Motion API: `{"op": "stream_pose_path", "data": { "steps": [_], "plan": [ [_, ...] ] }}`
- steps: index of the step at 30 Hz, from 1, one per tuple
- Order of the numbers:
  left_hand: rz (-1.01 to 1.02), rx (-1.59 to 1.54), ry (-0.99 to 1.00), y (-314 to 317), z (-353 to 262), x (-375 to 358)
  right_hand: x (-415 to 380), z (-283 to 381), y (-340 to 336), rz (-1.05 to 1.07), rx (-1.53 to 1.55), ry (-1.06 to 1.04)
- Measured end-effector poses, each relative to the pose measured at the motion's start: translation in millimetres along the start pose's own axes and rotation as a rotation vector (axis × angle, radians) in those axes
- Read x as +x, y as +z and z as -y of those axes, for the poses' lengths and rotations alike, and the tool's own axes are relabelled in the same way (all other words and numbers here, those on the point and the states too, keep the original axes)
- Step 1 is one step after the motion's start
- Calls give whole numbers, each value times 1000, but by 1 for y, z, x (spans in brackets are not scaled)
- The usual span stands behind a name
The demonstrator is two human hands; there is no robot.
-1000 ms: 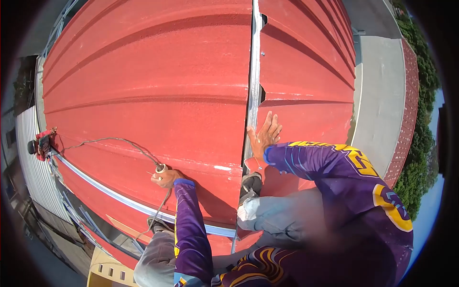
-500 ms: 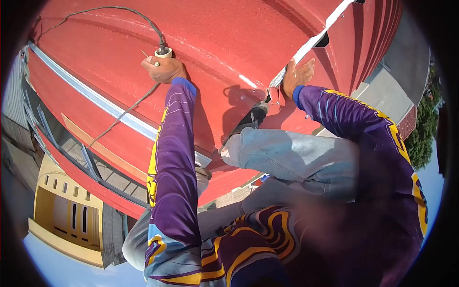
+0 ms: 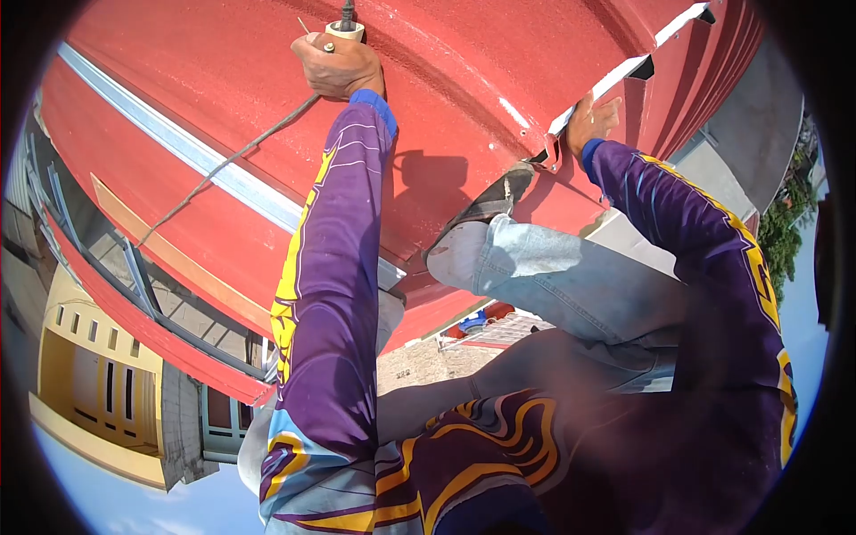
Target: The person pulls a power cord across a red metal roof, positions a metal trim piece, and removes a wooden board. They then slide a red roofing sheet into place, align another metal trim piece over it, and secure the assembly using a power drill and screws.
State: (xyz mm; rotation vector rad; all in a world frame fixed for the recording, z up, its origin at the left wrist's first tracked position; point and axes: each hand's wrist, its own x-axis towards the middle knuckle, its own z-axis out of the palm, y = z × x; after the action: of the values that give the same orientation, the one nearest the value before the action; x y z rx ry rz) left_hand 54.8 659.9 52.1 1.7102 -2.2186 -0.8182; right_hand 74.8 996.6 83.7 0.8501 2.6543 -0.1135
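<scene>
My left hand (image 3: 339, 67), a ring on one finger, is closed round a white cable socket (image 3: 346, 32) with a dark plug in its far end. A grey cable (image 3: 241, 153) trails from under that hand, down and left across the red metal roof sheet (image 3: 428, 98). A thin, pale stick-like piece juts out by the fingers. My right hand (image 3: 593, 123) rests with fingers apart against the raised, pale-edged lip (image 3: 615, 78) of an overlapping sheet. Just left of it, my foot in a dark sandal (image 3: 490, 201) stands on the roof.
A bare metal strip (image 3: 178, 129) runs along the left of the roof. Beyond the edge are a yellow building (image 3: 98, 383), lower ground (image 3: 428, 366) and a blue object (image 3: 471, 323). Trees (image 3: 794, 214) stand at far right. Dark gaps show under the sheet's lip.
The view has shifted, so both hands and the roof sit higher and further right. The left hand keeps the socket; the right hand stays at the sheet's lip. More ground shows below.
</scene>
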Motion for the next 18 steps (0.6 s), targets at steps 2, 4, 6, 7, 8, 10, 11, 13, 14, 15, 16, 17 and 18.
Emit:
{"op": "stream_pose_path", "data": {
  "steps": [2, 4, 6, 7, 8, 10, 11, 13, 14, 15, 16, 17, 18],
  "plan": [
    [-12, 21, 28, 5, 4, 2, 5, 1, 2, -5, 30, -16],
    [-21, 9, 22, 7, 8, 3, 4, 0, 3, -9, 15, -21],
    [0, -42, -5, 7, 10, 2, 5, 2, 5, -36, 23, -11],
    [7, -24, 2, 5, 11, 1, 0, 4, 3, -35, 25, -12],
    [10, -10, 10, 4, 10, 2, -2, 8, -1, -10, 42, 6],
    [12, -47, -14, 2, 6, 5, 1, 14, -3, -7, 70, 14],
    [28, -67, -45, 1, 6, 3, 3, 9, 1, -13, 46, 26],
    [44, -52, -35, 0, 7, 3, 7, 5, 4, -30, 37, 22],
    [63, -23, -12, -1, 10, 3, 5, 2, 2, -36, 31, 18],
    [57, -31, -18, -2, 11, 4, 5, 4, 2, -8, 57, 42],
    [62, -59, -5, -5, 5, 6, 8, 5, 1, 14, 87, 69],
    [75, -74, 8, -12, 2, 3, 8, 2, -1, 11, 84, 71],
    [78, -68, 9, -14, -4, -4, 8, 0, 2, -8, 86, 59]
  ]
}}
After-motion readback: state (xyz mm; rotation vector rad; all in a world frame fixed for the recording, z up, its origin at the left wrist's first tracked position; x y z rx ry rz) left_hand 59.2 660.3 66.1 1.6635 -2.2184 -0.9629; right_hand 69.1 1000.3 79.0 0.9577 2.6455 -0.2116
